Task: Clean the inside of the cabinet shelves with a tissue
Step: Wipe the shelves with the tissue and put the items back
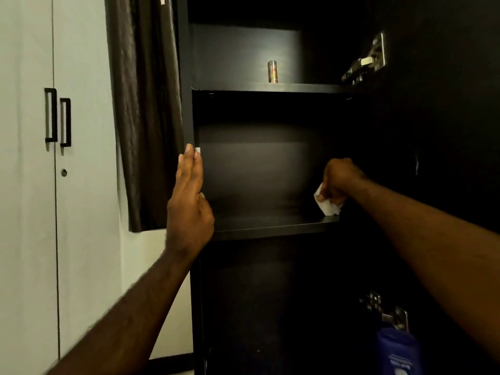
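The fingers (333, 196) of the right hand (342, 180) are curled tight into a fist round a crumpled white tissue (328, 205). The tissue sticks out below the fist and touches the top of the middle shelf (270, 226) near its right end, deep in shadow. The back of the hand faces the camera. The bare right forearm runs from the lower right corner up and leftward into the compartment.

The fingers (189, 169) of the left hand (189, 201) are straight and pressed together, pointing upward. They lie flat against the front edge of the left side panel of the tall black wooden cabinet (185, 63), just above the middle shelf, holding nothing. The thumb is tucked in toward the compartment. The bare left forearm rises from the lower left of the view.

The cabinet stands open. Above the hands, an upper shelf (270, 89) carries a small upright metal can (272, 71) near the back. A metal hinge (365, 63) shows on the right wall at the upper shelf, and a second one (387, 312) on the same side lower down. Just under that lower hinge is a blue packet (397, 350), blurred and hard to read.

Left of the cabinet hangs a dark brown curtain (143, 104). Further left are white wardrobe doors (27, 185) with two black bar handles (51, 115) side by side.
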Demonstrator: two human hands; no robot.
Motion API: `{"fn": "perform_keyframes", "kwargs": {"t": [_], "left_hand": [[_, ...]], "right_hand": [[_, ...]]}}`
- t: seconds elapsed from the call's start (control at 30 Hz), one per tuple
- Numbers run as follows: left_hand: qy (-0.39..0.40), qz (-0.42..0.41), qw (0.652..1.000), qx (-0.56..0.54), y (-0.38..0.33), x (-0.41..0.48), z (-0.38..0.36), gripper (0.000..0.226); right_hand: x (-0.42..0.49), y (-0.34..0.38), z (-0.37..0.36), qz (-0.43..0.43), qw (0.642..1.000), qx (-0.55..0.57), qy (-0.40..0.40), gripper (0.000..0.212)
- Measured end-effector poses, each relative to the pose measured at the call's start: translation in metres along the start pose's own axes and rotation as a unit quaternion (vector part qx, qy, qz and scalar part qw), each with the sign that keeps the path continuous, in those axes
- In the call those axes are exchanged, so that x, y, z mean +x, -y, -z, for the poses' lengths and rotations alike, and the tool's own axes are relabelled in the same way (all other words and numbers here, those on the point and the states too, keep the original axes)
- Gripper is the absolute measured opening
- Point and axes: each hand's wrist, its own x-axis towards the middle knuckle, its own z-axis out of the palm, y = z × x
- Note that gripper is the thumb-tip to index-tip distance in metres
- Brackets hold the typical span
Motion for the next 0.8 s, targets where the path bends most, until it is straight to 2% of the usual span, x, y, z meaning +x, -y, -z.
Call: {"fn": "perform_keyframes", "kwargs": {"t": [0.07, 0.17, 0.27, 0.4, 0.53, 0.67, 0.8], "left_hand": [[0.001, 0.000, 1.000, 0.000, -0.001, 0.000, -0.001, 0.082], [0.000, 0.000, 1.000, 0.001, -0.001, 0.001, -0.003, 0.084], [-0.001, -0.012, 1.000, 0.005, 0.001, 0.001, -0.002, 0.085], [0.004, -0.015, 1.000, 0.007, 0.001, 0.000, 0.000, 0.083], [0.013, -0.013, 1.000, 0.012, 0.000, -0.001, 0.001, 0.087], [0.012, -0.007, 1.000, 0.013, 0.002, 0.000, 0.000, 0.083], [0.016, -0.009, 1.000, 0.012, 0.003, 0.000, -0.001, 0.083]], "right_hand": [[-0.009, 0.022, -0.005, 0.005, 0.997, 0.072, 0.002, 0.035], [-0.029, 0.079, -0.030, 0.090, 0.992, 0.076, -0.034, 0.032], [-0.048, 0.140, -0.070, 0.191, 0.974, 0.116, -0.036, 0.031], [-0.065, 0.173, -0.087, 0.228, 0.966, 0.113, -0.039, 0.027], [-0.041, 0.130, -0.064, 0.200, 0.976, 0.048, -0.066, 0.037], [-0.007, 0.057, -0.013, 0.108, 0.986, -0.084, -0.090, 0.046], [0.005, 0.003, 0.013, 0.031, 0.984, -0.162, -0.071, 0.052]]}}
